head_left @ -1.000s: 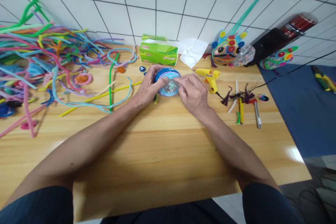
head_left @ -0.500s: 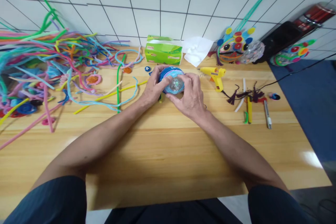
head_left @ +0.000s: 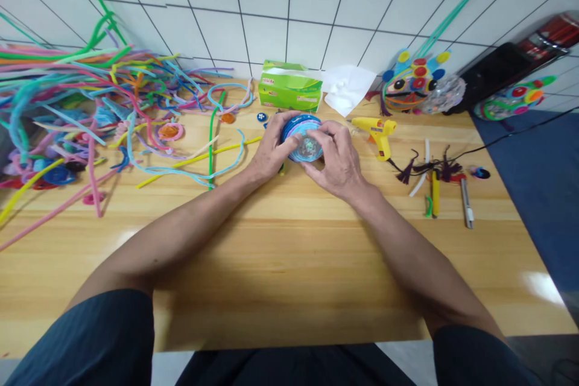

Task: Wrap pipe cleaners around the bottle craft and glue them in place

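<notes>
Both hands hold a round, clear plastic container [head_left: 308, 146] wrapped in rings of blue, light blue and purple pipe cleaner, above the middle of the table. My left hand [head_left: 272, 151] is curled round its left side, thumb on the light blue rings. From the right, my right hand [head_left: 337, 160] grips it, its fingertips on the upper rings and its thumb below. The clear end faces up toward me; the underside is hidden. Just left of the container lies a dark blue button [head_left: 262, 116] with a pale flower pattern.
A tangle of pipe cleaners [head_left: 104, 108] covers the table's left. Behind my hands stand a green tissue pack [head_left: 289, 89] and white paper [head_left: 346, 89]. To the right are a yellow glue gun [head_left: 379, 131], dark tassels [head_left: 407, 172], a cutter knife [head_left: 467, 202] and a decorated bottle figure [head_left: 409, 87].
The whole view has shifted slightly, so the things on the table appear further right. Both hands keep their hold on the container, with hardly any change in the fingers.
</notes>
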{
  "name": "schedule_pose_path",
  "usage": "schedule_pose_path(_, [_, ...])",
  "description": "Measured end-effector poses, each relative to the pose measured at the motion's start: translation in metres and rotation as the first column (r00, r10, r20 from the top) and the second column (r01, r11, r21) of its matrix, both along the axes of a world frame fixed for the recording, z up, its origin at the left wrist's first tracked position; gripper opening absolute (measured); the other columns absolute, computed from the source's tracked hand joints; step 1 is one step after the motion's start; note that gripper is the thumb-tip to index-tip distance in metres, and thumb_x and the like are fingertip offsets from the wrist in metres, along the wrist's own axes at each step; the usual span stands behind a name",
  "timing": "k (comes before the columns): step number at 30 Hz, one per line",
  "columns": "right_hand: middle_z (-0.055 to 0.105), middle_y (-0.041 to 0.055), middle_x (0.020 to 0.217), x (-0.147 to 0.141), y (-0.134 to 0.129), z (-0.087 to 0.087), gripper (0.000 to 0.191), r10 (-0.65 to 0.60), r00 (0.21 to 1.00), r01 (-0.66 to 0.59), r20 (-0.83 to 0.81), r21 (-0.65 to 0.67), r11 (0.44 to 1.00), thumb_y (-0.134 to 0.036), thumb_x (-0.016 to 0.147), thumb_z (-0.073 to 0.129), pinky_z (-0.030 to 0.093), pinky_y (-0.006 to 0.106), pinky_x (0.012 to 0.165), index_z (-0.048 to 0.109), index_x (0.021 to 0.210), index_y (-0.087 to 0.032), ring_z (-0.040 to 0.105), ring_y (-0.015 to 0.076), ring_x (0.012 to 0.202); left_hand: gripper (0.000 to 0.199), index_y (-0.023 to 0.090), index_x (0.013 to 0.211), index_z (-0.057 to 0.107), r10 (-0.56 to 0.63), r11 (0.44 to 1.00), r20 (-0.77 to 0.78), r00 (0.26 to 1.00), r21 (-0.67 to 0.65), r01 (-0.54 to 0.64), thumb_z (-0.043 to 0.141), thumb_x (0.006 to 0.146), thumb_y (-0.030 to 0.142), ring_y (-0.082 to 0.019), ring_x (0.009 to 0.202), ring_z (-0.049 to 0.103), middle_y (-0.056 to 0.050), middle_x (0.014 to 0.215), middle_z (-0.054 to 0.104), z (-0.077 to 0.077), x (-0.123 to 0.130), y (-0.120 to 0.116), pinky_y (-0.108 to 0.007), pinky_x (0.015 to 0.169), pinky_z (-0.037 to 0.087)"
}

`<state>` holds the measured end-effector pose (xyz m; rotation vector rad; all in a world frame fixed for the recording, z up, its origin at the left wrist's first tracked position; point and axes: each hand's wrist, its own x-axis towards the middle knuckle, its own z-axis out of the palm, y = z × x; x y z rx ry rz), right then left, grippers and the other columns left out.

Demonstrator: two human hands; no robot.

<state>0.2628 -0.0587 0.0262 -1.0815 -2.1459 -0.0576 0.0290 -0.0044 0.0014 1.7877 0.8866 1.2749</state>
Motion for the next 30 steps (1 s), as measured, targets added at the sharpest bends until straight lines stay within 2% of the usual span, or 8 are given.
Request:
schedule_pose_path(4, [0.069, 0.0184, 0.163, -0.001, -0.001, 0.0, 0.076, 0.01, 1.0, -0.011, -0.019, -0.016, 1.0, -0.027, 0.099, 0.092, 0.066, 0.072, 0.131, 0.064, 0.169, -0.033, 0.071, 0.0459, 0.157, 0.071, 0.029, 0.157, 0.068, -0.02, 1.0, 0.02, 1.0, 0.018, 0.019, 0.069, 0.11, 0.082, -0.038, 0.157, 0.07, -0.014, 0.158, 0.075, 0.002, -0.001, 0.002, -0.057, 0.143, 0.054])
schedule_pose_path(8, [0.069, 0.0197, 0.164, -0.001, -0.001, -0.001, 0.078, -0.001, 0.999, 0.001, -0.036, 0.013, 1.0, -0.034, 0.102, 0.093, 0.067, 0.071, 0.129, 0.061, 0.172, -0.031, 0.071, 0.0455, 0.156, 0.074, 0.027, 0.157, 0.064, -0.078, 0.997, 0.043, 0.996, -0.003, 0.078, 0.068, 0.112, 0.086, -0.037, 0.157, 0.072, -0.014, 0.161, 0.075, 0.007, -0.002, 0.002, -0.052, 0.14, 0.057])
schedule_pose_path(18, [0.072, 0.0193, 0.161, 0.0, 0.002, -0.004, 0.078, -0.049, 0.999, 0.049, -0.024, 0.011, 0.999, -0.037, 0.101, 0.096, 0.063, 0.076, 0.132, 0.063, 0.17, -0.031, 0.071, 0.0469, 0.152, 0.081, 0.03, 0.156, 0.065, -0.059, 0.998, 0.026, 0.998, -0.031, 0.06, 0.066, 0.108, 0.095, -0.039, 0.159, 0.07, -0.013, 0.163, 0.075, 0.004, -0.002, 0.005, -0.055, 0.142, 0.056])
schedule_pose_path(23, [0.073, 0.0183, 0.161, 0.001, 0.005, -0.006, 0.078, -0.03, 0.999, 0.031, -0.023, 0.032, 0.999, -0.036, 0.1, 0.095, 0.062, 0.078, 0.132, 0.063, 0.172, -0.031, 0.07, 0.0467, 0.151, 0.075, 0.03, 0.155, 0.065, -0.057, 0.998, 0.017, 0.998, -0.009, 0.057, 0.065, 0.11, 0.09, -0.038, 0.158, 0.071, -0.012, 0.162, 0.076, 0.003, -0.003, 0.006, -0.055, 0.142, 0.057])
schedule_pose_path(28, [0.072, 0.0178, 0.166, 0.001, 0.007, -0.005, 0.076, -0.042, 0.999, 0.041, -0.008, -0.019, 0.999, -0.036, 0.101, 0.095, 0.061, 0.079, 0.134, 0.064, 0.17, -0.032, 0.068, 0.0474, 0.153, 0.068, 0.032, 0.156, 0.065, -0.047, 0.999, 0.034, 0.998, 0.01, 0.046, 0.067, 0.112, 0.083, -0.038, 0.158, 0.071, -0.01, 0.163, 0.076, -0.004, -0.002, 0.01, -0.057, 0.143, 0.056])
schedule_pose_path(30, [0.071, 0.0181, 0.167, 0.001, 0.008, -0.004, 0.077, -0.031, 0.999, 0.031, -0.011, -0.03, 0.999, -0.037, 0.1, 0.096, 0.061, 0.079, 0.134, 0.064, 0.17, -0.031, 0.068, 0.0476, 0.154, 0.064, 0.033, 0.156, 0.065, -0.035, 0.999, 0.039, 0.999, 0.012, 0.035, 0.061, 0.114, 0.081, -0.038, 0.159, 0.071, -0.01, 0.162, 0.077, -0.005, -0.002, 0.011, -0.057, 0.143, 0.056])
